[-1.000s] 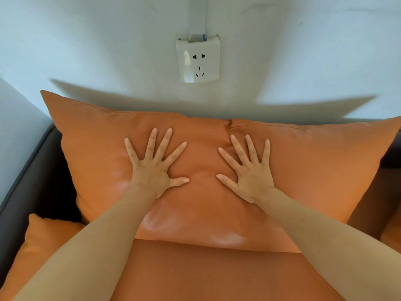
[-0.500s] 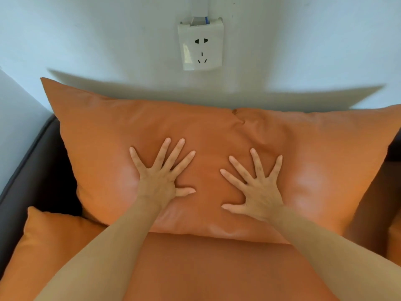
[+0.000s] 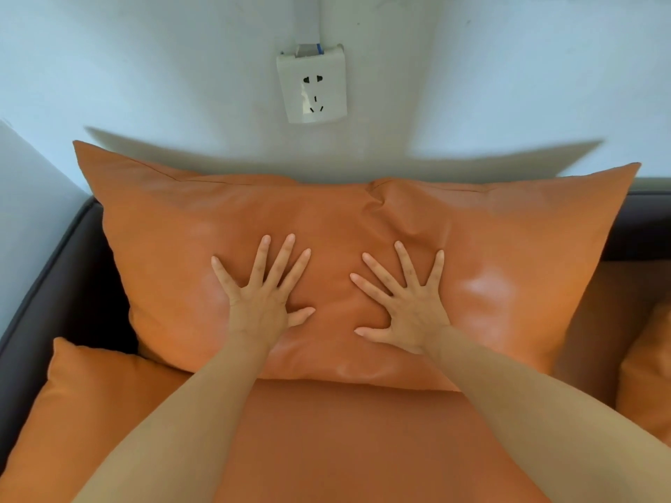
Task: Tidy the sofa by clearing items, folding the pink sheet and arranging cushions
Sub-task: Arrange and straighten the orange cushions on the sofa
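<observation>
A large orange leather back cushion (image 3: 508, 230) leans upright against the wall on the sofa. My left hand (image 3: 259, 295) presses flat on its lower middle with fingers spread. My right hand (image 3: 406, 303) presses flat beside it, fingers spread too, a short gap between the two thumbs. Below the cushion lies the orange seat cushion (image 3: 345, 448). A smaller orange cushion (image 3: 83, 401) lies at the left of the seat. No pink sheet is in view.
The sofa's dark grey arm (image 3: 47, 295) runs along the left. A white wall socket (image 3: 312, 87) sits on the pale wall above the cushion. Another orange cushion (image 3: 646, 375) shows at the right edge, beside the dark sofa back (image 3: 642, 219).
Both hands have slid down the back cushion from its upper middle to its lower middle, still flat and spread. The cushion's top edge now shows a dent near its middle.
</observation>
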Demonstrator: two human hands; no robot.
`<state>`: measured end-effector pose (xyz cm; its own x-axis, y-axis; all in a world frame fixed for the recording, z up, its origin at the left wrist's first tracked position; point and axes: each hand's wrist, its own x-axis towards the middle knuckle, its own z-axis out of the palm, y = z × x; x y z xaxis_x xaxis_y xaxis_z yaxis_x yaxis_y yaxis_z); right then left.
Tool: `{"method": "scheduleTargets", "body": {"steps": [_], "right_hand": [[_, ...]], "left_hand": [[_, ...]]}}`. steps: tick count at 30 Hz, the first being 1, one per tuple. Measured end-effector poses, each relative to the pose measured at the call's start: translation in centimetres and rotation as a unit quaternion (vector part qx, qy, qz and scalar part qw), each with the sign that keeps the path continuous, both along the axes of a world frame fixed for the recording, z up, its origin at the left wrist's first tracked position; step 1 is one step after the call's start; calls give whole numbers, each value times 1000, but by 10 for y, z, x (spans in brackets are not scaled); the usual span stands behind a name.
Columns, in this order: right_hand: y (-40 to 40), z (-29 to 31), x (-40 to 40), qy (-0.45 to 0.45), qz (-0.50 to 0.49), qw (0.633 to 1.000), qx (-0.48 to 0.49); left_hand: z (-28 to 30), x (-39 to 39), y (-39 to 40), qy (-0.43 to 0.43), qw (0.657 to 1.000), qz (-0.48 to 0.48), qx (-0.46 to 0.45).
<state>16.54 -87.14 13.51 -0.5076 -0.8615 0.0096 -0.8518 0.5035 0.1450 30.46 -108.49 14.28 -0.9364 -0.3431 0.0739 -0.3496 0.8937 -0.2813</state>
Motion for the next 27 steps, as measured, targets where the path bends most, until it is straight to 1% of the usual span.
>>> {"method": "scheduleTargets", "body": {"steps": [4, 8, 10, 13, 17, 20, 23, 27], "right_hand": [[16, 16, 10, -16, 0, 1000, -11], [52, 35, 10, -20, 16, 1000, -13], [71, 44, 8, -39, -1, 999, -5], [95, 59, 5, -58, -17, 998, -2], [126, 77, 1, -48, 4, 999, -13], [153, 90, 1, -48, 16, 998, -26], [182, 102, -3, -55, 34, 998, -22], [219, 114, -15, -51, 36, 998, -22]], "left_hand": [[6, 12, 15, 4, 1000, -6, 1], [22, 24, 33, 8, 1000, -24, -2], [33, 28, 45, 1, 1000, -19, -11], [55, 26, 75, -18, 1000, -16, -20], [76, 20, 118, -16, 1000, -7, -24], [87, 17, 154, 17, 999, -8, -29], [99, 10, 196, -9, 1000, -1, -12], [107, 0, 235, 28, 1000, -9, 11]]}}
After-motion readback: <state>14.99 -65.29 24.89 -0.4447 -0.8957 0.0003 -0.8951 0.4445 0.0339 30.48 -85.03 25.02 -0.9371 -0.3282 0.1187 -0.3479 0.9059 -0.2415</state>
